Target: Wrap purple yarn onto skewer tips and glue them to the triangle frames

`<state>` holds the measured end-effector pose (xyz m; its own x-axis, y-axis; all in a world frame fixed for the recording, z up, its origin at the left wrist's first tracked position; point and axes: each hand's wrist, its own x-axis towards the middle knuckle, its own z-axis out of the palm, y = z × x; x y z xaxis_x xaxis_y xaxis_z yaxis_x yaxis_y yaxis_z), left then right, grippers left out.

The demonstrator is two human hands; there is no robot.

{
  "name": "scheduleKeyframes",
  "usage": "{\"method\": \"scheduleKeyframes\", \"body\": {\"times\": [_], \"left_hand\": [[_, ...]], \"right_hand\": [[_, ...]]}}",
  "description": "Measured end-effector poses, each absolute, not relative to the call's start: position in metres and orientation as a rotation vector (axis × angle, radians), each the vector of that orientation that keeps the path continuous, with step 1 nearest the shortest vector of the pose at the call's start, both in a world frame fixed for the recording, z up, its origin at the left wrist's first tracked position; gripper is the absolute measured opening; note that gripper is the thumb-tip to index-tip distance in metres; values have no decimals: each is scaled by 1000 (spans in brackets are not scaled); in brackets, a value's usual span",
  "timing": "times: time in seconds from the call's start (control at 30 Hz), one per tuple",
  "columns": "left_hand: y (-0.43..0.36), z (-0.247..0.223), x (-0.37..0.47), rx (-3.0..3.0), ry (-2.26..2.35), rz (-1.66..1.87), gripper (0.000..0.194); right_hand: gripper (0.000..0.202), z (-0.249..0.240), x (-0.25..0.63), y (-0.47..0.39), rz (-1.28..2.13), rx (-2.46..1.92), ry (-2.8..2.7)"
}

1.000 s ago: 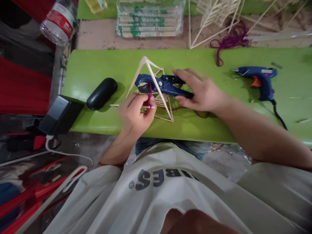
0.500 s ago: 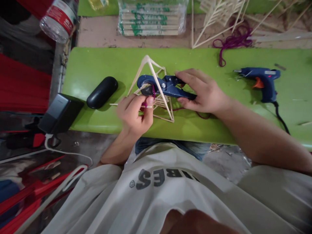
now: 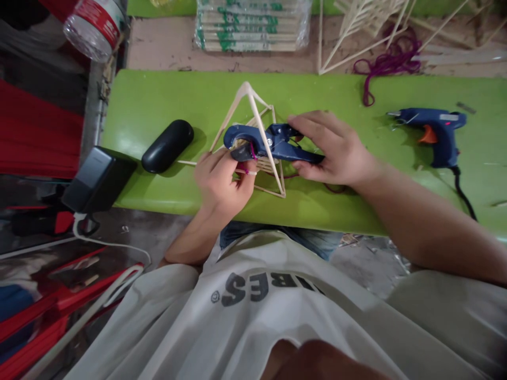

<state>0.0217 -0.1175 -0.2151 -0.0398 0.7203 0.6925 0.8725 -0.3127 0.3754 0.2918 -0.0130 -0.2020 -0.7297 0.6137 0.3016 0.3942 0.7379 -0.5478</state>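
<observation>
My bare hands, backs uppermost: the left hand (image 3: 225,182) is curled into a pinch, the left forearm (image 3: 192,232) angled inward; the right hand (image 3: 338,150) grips, thumb (image 3: 311,171) apart from fingers (image 3: 307,128), the right forearm (image 3: 420,224) slanting inward.

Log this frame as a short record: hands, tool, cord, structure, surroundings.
Left hand: pinching a thin stick
Right hand: gripping the handles of a blue cutter
Cutter jaws: open, behind a slanted bar from this view
Purple cord: around the stick near one end and up by the jaws; whether cut, unclear
Wooden frame: on the green tabletop
To the right: glue gun, red light showing
To the left: black case
Beyond: wrapped sticks
</observation>
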Motion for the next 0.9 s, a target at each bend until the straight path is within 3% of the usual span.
{"method": "scheduleKeyframes", "body": {"times": [0.1,0.3,0.9], "left_hand": [[-118,-214,23,-2040,-1739,-1298,25],[-120,-206,26,-2150,-1677,-1445,8],[-115,-207,22,-2130,-1459,-1611,6]], "right_hand": [[79,-202,293,-14,611,-735,-2471],[86,-218,293,-5,566,-533,-2374],[84,-214,292,-6,368,-443,-2418]]}}
